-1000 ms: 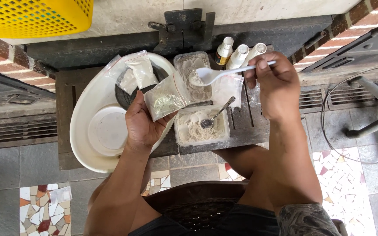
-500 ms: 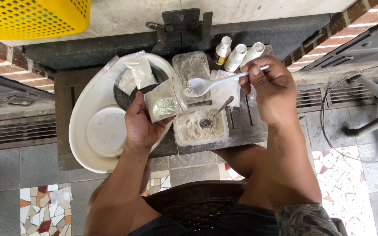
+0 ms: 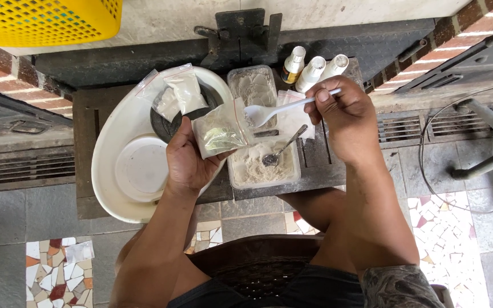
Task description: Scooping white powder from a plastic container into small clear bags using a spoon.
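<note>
My left hand (image 3: 185, 158) holds a small clear plastic bag (image 3: 219, 130) with a little white powder in it, its mouth turned to the right. My right hand (image 3: 346, 116) grips the handle of a white plastic spoon (image 3: 275, 110); the bowl of the spoon sits at the mouth of the bag. Below the bag stands a clear tub of white powder (image 3: 262, 162) with a metal spoon (image 3: 283, 149) lying in it. A second clear tub of powder (image 3: 253, 85) stands behind it.
A white oval basin (image 3: 122, 131) lies to the left, holding a dark dish with filled powder bags (image 3: 179, 91). Three small white-capped bottles (image 3: 314, 69) stand at the back. A yellow basket (image 3: 41, 20) is at top left. A cable and metal frame (image 3: 486, 154) lie to the right.
The spoon has moved down and left from above the rear tub to the mouth of the bag. My left hand has tilted the bag toward it.
</note>
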